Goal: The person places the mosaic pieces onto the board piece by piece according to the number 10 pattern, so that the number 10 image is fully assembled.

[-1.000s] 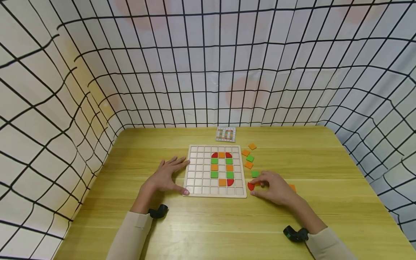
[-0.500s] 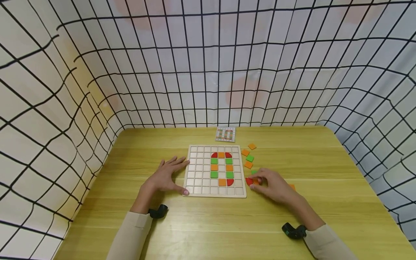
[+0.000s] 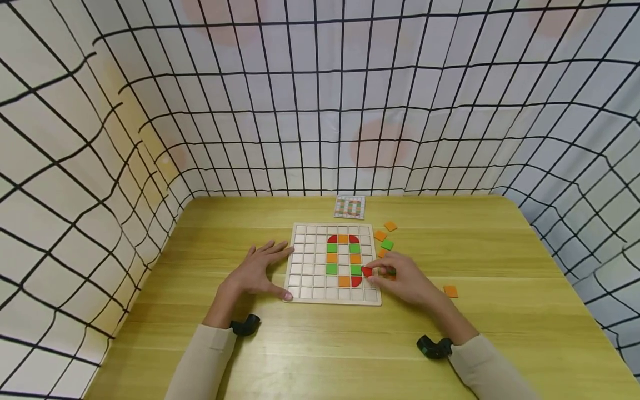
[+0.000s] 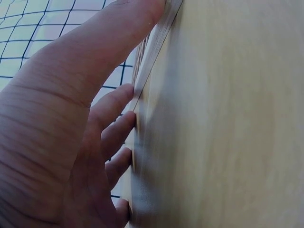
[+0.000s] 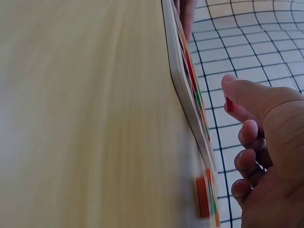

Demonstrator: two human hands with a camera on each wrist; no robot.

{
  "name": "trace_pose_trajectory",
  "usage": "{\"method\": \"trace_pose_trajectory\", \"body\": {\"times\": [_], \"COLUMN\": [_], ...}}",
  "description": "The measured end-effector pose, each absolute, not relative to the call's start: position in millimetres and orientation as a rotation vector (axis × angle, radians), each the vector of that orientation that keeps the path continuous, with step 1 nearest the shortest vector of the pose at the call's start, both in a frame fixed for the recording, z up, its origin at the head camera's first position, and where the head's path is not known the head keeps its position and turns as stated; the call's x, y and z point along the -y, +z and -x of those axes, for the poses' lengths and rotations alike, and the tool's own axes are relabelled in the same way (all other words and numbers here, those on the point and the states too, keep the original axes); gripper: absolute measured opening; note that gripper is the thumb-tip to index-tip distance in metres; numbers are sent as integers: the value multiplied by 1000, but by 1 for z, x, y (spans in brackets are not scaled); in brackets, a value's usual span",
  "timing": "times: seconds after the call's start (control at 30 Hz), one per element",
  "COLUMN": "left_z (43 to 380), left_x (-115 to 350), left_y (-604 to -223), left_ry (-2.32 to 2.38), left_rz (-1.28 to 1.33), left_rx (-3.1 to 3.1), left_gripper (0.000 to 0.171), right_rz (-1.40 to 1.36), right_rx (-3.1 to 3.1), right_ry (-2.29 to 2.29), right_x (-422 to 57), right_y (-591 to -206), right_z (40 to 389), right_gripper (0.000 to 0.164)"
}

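My right hand (image 3: pixel 402 278) pinches a red quarter-round tile (image 3: pixel 367 271) between thumb and fingertips, over the right side of the wooden grid board (image 3: pixel 305 276). In the right wrist view the red tile (image 5: pixel 229 104) shows at the fingertips, raised off the board's edge. My left hand (image 3: pixel 257 270) lies spread at the board's left side, thumb on the lower left corner and fingertips at the left edge. Red, orange and green tiles form a ring on the board, with a bare cell at the ring's lower left corner.
Loose orange and green tiles (image 3: pixel 387 244) lie right of the board, some partly hidden by my right hand. One orange tile (image 3: pixel 451 291) sits farther right. A small printed pattern card (image 3: pixel 349 207) lies behind the board. Black-lined white curtains (image 3: pixel 320 128) enclose the table.
My right hand has carried the red tile from beside the board leftward over its right edge. The left hand keeps its place. The head view has shifted slightly.
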State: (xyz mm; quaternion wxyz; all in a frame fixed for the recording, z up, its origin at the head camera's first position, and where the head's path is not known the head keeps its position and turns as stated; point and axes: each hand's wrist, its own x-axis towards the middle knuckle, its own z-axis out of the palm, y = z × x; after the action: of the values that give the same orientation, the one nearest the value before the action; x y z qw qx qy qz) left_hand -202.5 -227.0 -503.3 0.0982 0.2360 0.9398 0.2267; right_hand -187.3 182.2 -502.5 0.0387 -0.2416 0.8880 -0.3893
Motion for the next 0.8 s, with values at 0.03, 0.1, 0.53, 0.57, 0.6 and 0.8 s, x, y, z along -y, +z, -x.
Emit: {"method": "trace_pose_trajectory", "body": {"times": [0.03, 0.1, 0.53, 0.57, 0.6, 0.8], "left_z": [202, 202, 201, 201, 201, 201], "left_x": [227, 227, 226, 226, 226, 225], "left_y": [-503, -503, -501, -501, -500, -500], "left_ry": [670, 670, 653, 651, 650, 643], "left_rz": [-698, -698, -681, -681, -681, -675], "left_rx": [-2782, -2783, -2785, -2786, -2786, -2789], "left_gripper": [121, 121, 121, 121, 121, 121], "right_rz": [743, 770, 861, 874, 884, 954], "right_rx": [-2717, -2709, -2629, -2632, -2628, -2639], "right_ry": [-1201, -1212, -1217, -1210, -1206, -1140], "right_x": [-179, -172, -125, -122, -120, -109], "right_y": [-502, -503, -517, -518, -519, -520], "right_z": [188, 190, 197, 197, 197, 196], "right_gripper": [24, 24, 22, 21, 20, 21]}}
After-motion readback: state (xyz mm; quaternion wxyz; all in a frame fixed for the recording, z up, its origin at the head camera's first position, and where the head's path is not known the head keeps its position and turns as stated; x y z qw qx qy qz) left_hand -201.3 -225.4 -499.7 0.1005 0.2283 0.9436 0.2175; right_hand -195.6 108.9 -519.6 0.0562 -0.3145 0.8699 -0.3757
